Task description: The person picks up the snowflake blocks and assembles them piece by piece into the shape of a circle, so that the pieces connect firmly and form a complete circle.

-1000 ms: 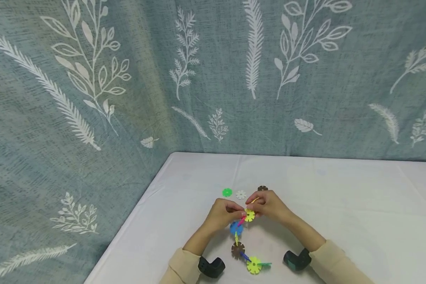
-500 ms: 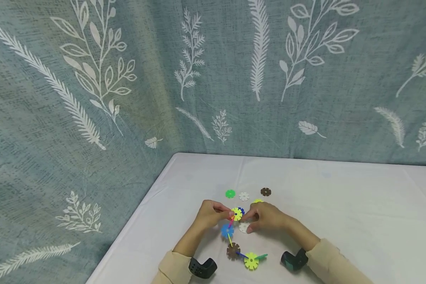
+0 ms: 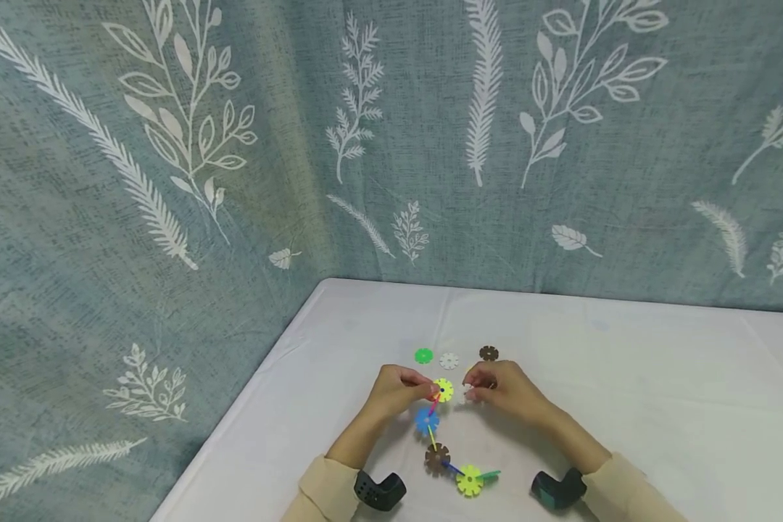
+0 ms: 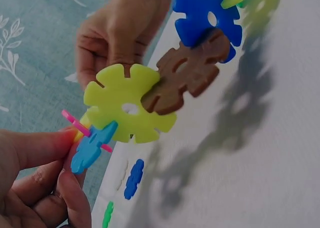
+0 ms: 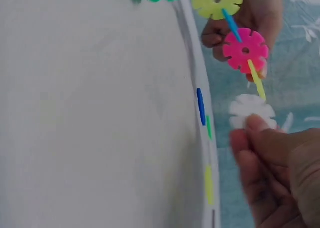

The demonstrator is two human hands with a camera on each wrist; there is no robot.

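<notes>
My left hand (image 3: 401, 391) pinches the yellow notched disc (image 3: 444, 390) at the upper end of a chain of interlocked plastic discs. Below it follow a pink disc (image 5: 245, 50), a light blue disc (image 3: 427, 420), a brown disc (image 3: 437, 460), a second yellow disc (image 3: 470, 481) and a green disc (image 3: 490, 475), with other discs seen edge-on between them. Thumb and fingers of my right hand (image 3: 505, 388) pinch a loose white disc (image 5: 250, 107). In the head view a small gap separates this white disc from the chain's upper end.
Loose green (image 3: 423, 355), white (image 3: 449, 360) and brown discs (image 3: 489, 353) lie beyond the hands on the white tablecloth (image 3: 659, 406). A loose blue disc (image 4: 134, 179) also lies there. Both wrists carry black devices (image 3: 380, 491). A leaf-patterned curtain (image 3: 431, 145) hangs behind the table.
My right hand went down to a white disc on the table, gripped it and lifted it beside the chain's upper end. The left hand kept hold of the chain, shifting slightly.
</notes>
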